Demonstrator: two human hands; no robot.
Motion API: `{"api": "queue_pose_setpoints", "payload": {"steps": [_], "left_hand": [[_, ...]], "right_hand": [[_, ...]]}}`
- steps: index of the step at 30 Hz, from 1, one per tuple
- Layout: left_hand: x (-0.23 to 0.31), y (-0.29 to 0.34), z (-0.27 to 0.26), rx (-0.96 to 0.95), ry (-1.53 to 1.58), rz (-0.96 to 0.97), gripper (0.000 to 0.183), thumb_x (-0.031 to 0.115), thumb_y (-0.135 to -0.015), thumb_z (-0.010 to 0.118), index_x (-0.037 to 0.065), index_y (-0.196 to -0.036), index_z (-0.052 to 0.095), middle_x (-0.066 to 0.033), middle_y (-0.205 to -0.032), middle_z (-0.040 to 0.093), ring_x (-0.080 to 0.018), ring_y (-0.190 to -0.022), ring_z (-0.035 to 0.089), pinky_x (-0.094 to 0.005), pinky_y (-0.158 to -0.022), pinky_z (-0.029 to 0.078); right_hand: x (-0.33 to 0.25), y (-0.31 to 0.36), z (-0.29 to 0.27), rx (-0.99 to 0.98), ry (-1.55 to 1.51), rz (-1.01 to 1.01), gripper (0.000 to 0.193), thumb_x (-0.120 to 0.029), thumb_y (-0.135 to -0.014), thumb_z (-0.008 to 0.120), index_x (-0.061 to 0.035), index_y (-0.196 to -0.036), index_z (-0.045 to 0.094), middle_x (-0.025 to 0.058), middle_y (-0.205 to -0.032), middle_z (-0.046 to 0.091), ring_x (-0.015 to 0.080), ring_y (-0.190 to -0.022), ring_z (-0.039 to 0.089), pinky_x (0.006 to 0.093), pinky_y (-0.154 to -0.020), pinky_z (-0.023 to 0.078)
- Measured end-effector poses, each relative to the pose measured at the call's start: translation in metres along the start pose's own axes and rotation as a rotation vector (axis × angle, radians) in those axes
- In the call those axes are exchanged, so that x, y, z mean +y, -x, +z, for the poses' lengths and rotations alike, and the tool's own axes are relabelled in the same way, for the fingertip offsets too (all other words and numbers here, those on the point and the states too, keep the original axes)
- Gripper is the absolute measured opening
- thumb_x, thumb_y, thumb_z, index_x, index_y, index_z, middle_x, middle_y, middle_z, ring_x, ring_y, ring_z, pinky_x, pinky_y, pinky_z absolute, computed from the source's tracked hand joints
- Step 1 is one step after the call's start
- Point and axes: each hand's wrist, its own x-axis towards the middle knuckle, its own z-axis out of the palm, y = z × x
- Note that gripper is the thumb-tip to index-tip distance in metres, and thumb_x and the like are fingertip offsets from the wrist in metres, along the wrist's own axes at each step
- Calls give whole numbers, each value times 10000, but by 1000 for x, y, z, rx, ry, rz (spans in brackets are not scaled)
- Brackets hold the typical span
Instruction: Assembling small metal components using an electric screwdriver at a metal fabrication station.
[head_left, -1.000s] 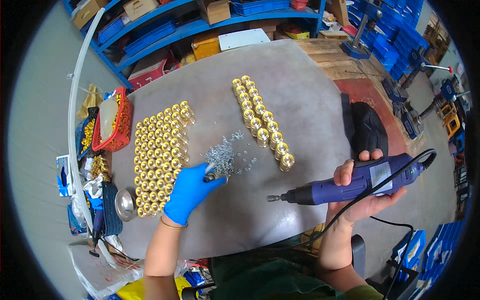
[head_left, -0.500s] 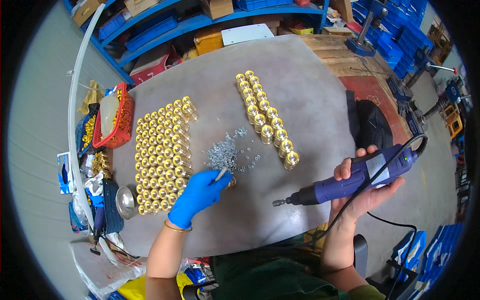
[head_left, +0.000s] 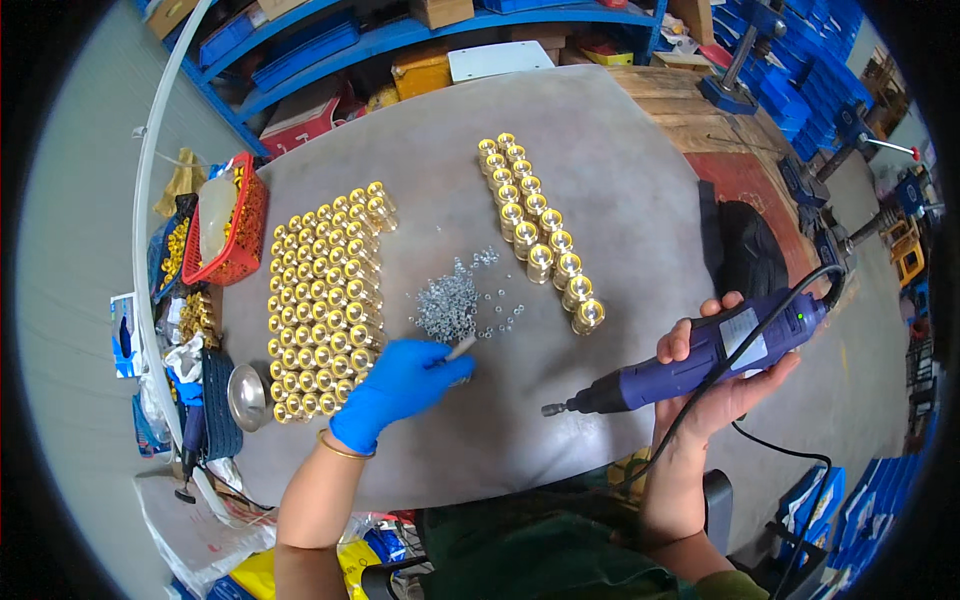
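My left hand (head_left: 400,388), in a blue glove, is closed over the table beside the pile of small silver nuts (head_left: 447,305). A short pale grey stick-like piece (head_left: 461,347) juts from its fingers; its kind I cannot make out. Whatever else lies under the fingers is hidden. My bare right hand (head_left: 715,385) holds a purple electric screwdriver (head_left: 690,365), its bit pointing left over the table's near side. Close to my left hand stands a block of brass cylindrical fittings (head_left: 325,300) in rows. A double row of similar fittings (head_left: 540,262) stands farther right.
Along the left edge are a red basket (head_left: 250,240) of brass parts, a metal bowl (head_left: 248,397) and a second power tool (head_left: 192,440). The screwdriver's black cord (head_left: 790,450) loops past my right forearm. Blue shelving (head_left: 385,45) runs behind the table (head_left: 560,440).
My left hand has shifted slightly, and the pale piece now points farther right. The brass fitting that showed beside its fingers is no longer clearly visible. The screwdriver has barely moved.
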Motion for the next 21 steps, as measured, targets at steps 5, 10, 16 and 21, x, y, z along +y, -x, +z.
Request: {"api": "queue_pose_setpoints", "payload": {"steps": [5,10,16,21], "left_hand": [[-1,10,4,-84,126,-104,304,316,-788,646,17,-734,653,-29,-494,492,-65,-459,428,-257,-432,359],[3,7,2,-100,258,-72,309,328,-777,659,29,-700,656,-6,-486,471,-58,-446,429,-229,-415,337],[6,17,8,-230,200,-175,279,341,-783,654,65,-800,694,-1,-485,457,-57,-447,418,-228,-413,318],[8,22,12,-161,98,22,215,259,-804,644,65,-884,689,-2,-540,510,-41,-514,461,-209,-460,355]], "right_hand": [[4,1,0,-11,-27,39,795,-762,-741,339,-33,-1044,434,90,-865,535,251,-505,552,331,-412,421],[11,2,3,9,-3,47,787,-763,-740,338,-37,-1028,437,90,-868,538,248,-503,556,325,-412,425],[9,4,-1,-11,2,57,787,-763,-740,338,-37,-1031,435,92,-882,535,252,-503,552,333,-422,421],[10,3,2,4,-34,67,793,-767,-736,338,-36,-1028,432,95,-876,534,253,-508,550,333,-428,416]]}}
